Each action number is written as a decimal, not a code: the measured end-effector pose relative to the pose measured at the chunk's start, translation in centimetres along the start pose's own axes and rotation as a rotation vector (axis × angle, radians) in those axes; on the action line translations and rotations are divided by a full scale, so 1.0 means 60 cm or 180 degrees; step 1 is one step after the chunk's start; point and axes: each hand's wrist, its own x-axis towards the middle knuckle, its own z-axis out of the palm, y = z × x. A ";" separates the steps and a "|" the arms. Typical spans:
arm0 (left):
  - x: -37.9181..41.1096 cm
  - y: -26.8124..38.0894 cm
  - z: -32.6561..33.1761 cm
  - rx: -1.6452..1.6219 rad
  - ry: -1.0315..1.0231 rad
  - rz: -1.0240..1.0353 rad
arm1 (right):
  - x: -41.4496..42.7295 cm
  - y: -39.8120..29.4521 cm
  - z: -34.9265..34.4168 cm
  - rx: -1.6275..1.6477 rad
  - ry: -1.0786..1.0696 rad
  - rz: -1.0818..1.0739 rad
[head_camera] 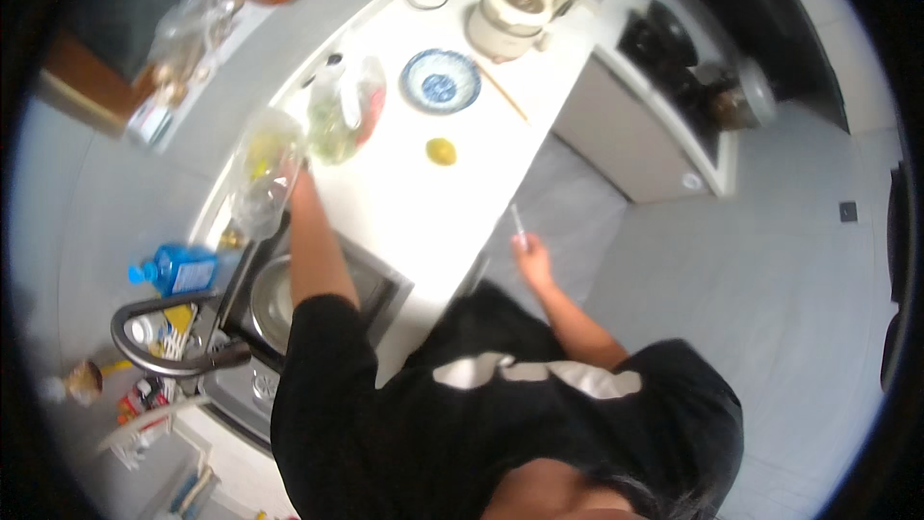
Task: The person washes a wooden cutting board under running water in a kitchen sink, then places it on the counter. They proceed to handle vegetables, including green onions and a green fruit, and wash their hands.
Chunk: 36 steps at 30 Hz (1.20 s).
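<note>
My left hand (294, 165) reaches over the counter's back edge and touches a clear plastic bag (267, 159) with something yellow-green inside; the bag partly hides its fingers. Held in my right hand (532, 256), in front of the counter, is a small slim knife-like tool (517, 220), blurred. A second plastic bag (346, 112) with green and red contents stands beside the first. On the white counter lie a yellow lemon-like fruit (441, 152), a blue-and-white patterned plate (441, 81) and a thin wooden stick (505, 94), perhaps chopsticks, by the plate's edge.
A cream electric pot (508, 18) stands at the counter's far end, its cord behind it. The sink (375, 289) holds a round basin (274, 303), with a curved faucet (166, 368) and a blue bottle (184, 269) beside it. A stove (664, 50) is at the right.
</note>
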 end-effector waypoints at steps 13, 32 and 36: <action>-0.492 -0.168 0.083 -0.0211 -0.3100 -0.1182 | 0.171 -0.066 0.025 0.0246 -0.0212 -0.0034; -0.682 -0.186 0.324 -0.0307 -0.1763 -0.0958 | 0.510 -0.042 0.002 -0.0636 -0.1000 -0.2502; -0.701 -0.195 0.287 -0.0393 -0.1402 -0.1135 | 0.513 -0.046 0.017 -0.1173 -0.0989 -0.2528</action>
